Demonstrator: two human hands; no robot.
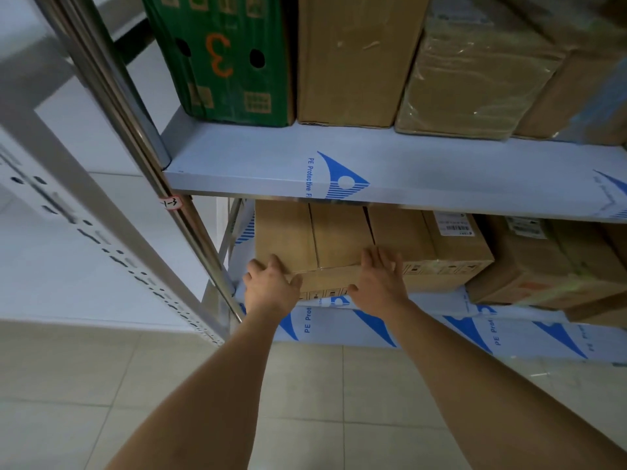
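Observation:
A brown cardboard box [315, 239] sits at the left end of the lower shelf [437, 329] of a metal rack. My left hand [271, 283] grips its front left corner, fingers curled over the top edge. On the box's front right part lies my right hand [380, 276], fingers stretched flat over the top and thumb down on the front face. Both forearms reach in from below.
A second brown box [437, 245] touches the first on its right, with more cartons [549, 262] beyond. The upper shelf [271, 157] carries a green box [230, 59] and brown cartons [356, 59]. A steel upright [142, 137] stands left of my hands. Tiled floor lies below.

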